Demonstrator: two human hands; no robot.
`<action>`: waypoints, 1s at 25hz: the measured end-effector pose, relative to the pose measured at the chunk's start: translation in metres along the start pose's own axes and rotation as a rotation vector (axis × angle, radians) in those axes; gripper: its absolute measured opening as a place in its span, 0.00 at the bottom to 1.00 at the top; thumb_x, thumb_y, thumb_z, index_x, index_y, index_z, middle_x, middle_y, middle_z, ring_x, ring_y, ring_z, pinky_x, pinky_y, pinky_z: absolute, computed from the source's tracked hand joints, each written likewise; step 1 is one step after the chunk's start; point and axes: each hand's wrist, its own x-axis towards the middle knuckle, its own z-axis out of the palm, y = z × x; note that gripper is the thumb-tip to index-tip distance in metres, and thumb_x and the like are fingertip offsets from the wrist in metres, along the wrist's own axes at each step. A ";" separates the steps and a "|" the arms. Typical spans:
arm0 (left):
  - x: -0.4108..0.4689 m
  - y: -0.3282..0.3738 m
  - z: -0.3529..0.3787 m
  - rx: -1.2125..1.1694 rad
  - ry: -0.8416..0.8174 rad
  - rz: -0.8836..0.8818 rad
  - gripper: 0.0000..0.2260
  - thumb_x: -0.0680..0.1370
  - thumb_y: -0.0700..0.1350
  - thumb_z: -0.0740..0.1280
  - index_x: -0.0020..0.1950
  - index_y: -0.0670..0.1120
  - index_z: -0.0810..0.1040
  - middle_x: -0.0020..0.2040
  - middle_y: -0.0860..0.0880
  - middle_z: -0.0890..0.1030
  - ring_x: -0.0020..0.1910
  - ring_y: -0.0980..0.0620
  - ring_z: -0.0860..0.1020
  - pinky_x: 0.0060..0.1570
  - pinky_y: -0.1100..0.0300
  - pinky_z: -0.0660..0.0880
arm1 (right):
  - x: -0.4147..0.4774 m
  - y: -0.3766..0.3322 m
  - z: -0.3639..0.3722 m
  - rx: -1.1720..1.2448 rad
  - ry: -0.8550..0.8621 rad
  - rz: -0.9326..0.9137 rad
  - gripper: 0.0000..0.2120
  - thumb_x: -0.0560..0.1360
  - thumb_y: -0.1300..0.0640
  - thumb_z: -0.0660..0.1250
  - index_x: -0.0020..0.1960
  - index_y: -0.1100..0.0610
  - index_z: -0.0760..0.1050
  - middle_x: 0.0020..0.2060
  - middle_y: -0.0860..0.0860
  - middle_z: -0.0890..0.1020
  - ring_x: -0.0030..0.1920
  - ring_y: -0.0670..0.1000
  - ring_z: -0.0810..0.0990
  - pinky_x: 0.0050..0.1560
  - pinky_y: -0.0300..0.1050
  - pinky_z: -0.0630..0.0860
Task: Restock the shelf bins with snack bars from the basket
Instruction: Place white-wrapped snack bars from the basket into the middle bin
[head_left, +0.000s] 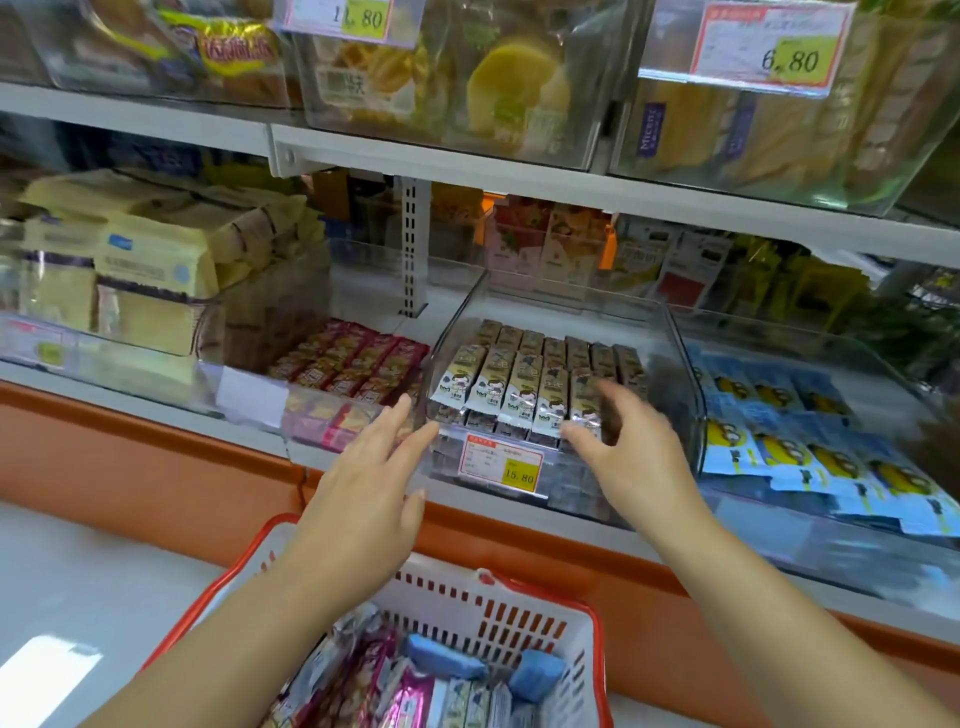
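Below the clear bin (687, 395), the basket (519, 616) holds snack bars (384, 691). The left hand (363, 499), fingers straight and empty, is at the bin's front-left corner. The right hand (626, 457), fingers spread and blurred, is over its stocked bars (519, 384). Blue packs (810, 457) lie right of the bin.

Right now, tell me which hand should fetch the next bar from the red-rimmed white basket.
Left, probably. The left hand hangs open just above the red-rimmed white plastic basket; the right hand is farther off, at the front of the clear plastic bin.
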 end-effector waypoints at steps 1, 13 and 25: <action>-0.005 -0.005 -0.001 -0.013 0.025 0.000 0.26 0.81 0.48 0.60 0.77 0.57 0.55 0.79 0.57 0.47 0.77 0.56 0.50 0.72 0.59 0.55 | -0.010 -0.003 0.001 0.021 0.162 -0.125 0.25 0.77 0.48 0.65 0.72 0.52 0.66 0.65 0.49 0.72 0.67 0.50 0.66 0.67 0.47 0.66; -0.161 -0.131 0.082 0.096 -0.468 -0.380 0.25 0.82 0.46 0.57 0.78 0.52 0.55 0.79 0.51 0.54 0.76 0.50 0.56 0.74 0.54 0.58 | -0.141 0.013 0.230 0.233 -0.874 0.275 0.23 0.80 0.51 0.62 0.74 0.49 0.62 0.55 0.45 0.76 0.60 0.59 0.77 0.55 0.51 0.77; -0.162 -0.152 0.104 0.076 -0.439 -0.474 0.24 0.81 0.46 0.58 0.77 0.53 0.58 0.78 0.51 0.58 0.75 0.51 0.58 0.73 0.56 0.56 | -0.122 -0.008 0.336 0.243 -0.722 0.398 0.21 0.78 0.50 0.65 0.69 0.53 0.70 0.61 0.55 0.71 0.53 0.54 0.75 0.55 0.48 0.74</action>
